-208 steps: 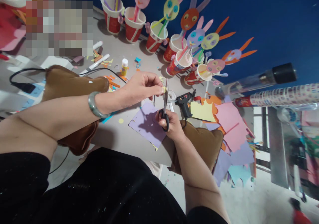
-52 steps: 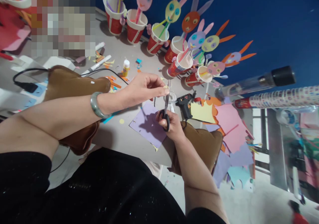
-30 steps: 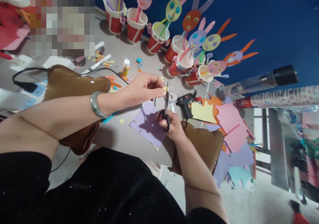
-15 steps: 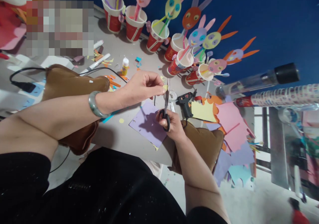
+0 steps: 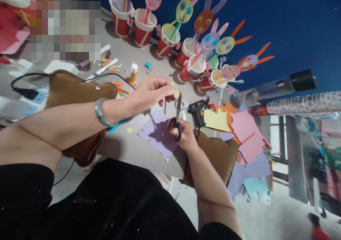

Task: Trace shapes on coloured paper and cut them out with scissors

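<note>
Between thumb and fingertips, my left hand pinches a small yellow paper piece with a rounded edge. My right hand is wrapped round the black handles of a pair of scissors, whose blades point up and sit right beside the yellow piece. Whether the blades touch the paper I cannot tell. Below both hands a purple paper sheet lies on the table, in their shadow. A small yellow paper circle rests to its left.
A black glue gun lies right of the scissors, by a yellow sheet and pink paper. Red paper cups with paper rabbit faces line the back. A glue stick stands behind my left hand. Brown cushions flank the work area.
The yellow paper piece has turned in my left fingers and shows more of its rounded face. My right hand and the scissors have hardly moved.
</note>
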{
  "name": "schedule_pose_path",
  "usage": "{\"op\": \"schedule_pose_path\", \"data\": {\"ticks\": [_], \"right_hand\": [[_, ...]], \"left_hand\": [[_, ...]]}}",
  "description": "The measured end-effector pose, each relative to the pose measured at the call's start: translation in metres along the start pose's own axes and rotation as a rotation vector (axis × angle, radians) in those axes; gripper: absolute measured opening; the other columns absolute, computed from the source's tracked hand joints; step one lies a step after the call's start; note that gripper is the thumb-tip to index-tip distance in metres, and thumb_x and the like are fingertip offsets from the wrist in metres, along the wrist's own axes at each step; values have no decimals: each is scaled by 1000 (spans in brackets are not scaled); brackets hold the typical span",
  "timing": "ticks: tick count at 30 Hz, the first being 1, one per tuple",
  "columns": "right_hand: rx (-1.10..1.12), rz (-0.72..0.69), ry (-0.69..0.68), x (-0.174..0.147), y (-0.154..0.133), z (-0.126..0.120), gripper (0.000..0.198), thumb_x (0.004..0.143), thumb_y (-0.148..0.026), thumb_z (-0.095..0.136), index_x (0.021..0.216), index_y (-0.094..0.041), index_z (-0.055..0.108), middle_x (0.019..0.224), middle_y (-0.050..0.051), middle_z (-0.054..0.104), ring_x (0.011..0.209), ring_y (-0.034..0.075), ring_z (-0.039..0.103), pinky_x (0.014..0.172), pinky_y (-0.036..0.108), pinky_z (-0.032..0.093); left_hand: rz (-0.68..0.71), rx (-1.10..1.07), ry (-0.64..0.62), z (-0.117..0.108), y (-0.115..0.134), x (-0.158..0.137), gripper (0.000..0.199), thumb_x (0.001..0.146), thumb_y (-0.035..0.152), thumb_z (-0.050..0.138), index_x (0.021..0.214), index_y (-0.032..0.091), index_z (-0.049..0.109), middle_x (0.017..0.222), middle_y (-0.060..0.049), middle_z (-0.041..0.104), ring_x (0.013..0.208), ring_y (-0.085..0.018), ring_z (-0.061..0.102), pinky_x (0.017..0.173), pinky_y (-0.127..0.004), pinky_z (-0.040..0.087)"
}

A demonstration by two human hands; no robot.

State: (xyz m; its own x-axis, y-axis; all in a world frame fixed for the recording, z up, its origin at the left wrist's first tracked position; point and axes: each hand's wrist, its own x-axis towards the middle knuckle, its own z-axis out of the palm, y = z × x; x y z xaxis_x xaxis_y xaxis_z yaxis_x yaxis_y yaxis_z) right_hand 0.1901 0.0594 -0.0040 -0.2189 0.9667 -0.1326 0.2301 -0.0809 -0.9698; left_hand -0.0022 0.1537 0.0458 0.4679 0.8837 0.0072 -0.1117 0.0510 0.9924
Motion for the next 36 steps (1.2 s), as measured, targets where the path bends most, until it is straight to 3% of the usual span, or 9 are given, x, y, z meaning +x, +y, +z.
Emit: {"op": "schedule_pose_path", "data": {"ticks": [3,8,20,36], "right_hand": [[-5,4,0,0,0,0,67,68,-85,72,62,-22,50,60,-2,52,60,14,45,59,30,35],[-25,-8,11,0,2,0,66,69,-81,75,60,-21,48,61,-1,53,61,14,47,60,30,34],[-29,-2,0,0,-1,0,64,69,-78,76,60,-21,50,62,-1,55,63,15,49,62,30,37],[-54,0,7,0,-3,-1,64,70,-79,76,60,-22,49,61,-1,54,59,13,45,58,29,36]], "left_hand": [[9,1,-11,0,-3,1,24,92,26,62,71,15,64,73,-3,68,67,-8,63,56,-16,49],[52,35,-41,-3,-12,3,11,82,21,74,77,16,66,66,2,63,57,-5,55,53,-17,47],[0,24,-50,-1,-5,1,11,80,10,68,71,15,65,62,3,59,55,-5,52,52,-19,43],[-13,40,-49,-2,-2,1,11,80,11,67,70,15,64,64,2,61,57,-5,54,53,-17,46]]}}
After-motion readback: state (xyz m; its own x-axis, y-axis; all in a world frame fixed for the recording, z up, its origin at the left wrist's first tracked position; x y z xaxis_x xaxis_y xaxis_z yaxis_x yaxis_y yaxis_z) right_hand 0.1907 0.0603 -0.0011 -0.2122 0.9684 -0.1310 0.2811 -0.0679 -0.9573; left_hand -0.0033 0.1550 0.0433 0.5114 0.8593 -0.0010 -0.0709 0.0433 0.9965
